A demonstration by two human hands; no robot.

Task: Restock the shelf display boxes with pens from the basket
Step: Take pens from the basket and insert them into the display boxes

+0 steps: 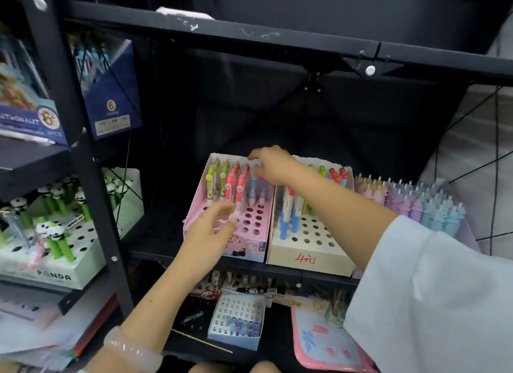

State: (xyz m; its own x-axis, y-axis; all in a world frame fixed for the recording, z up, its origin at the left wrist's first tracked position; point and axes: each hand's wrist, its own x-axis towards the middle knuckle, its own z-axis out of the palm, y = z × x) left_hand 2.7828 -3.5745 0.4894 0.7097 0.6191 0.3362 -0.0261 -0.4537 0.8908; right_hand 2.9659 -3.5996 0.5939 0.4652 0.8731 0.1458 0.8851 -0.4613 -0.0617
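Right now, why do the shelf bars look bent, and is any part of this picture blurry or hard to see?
Head view: the wide lens bows the black shelf frame near the edges. The left hand is blurred at its fingertips, as are the papers at bottom left. The back of the shelf lies in deep shadow, while the pink display box and the right hand over its pens are evenly lit.

Dim shop corner, black metal shelving right in front of you.

You're facing a black steel shelf unit w/ scuffed, white-flecked top rail, bolts showing at the joints. Upright post splits it from a 2nd bay on your left. Back panel behind the middle shelf is dark, poorly lit. Thin black cross-wires brace the right side; pale grey floor shows beyond them.
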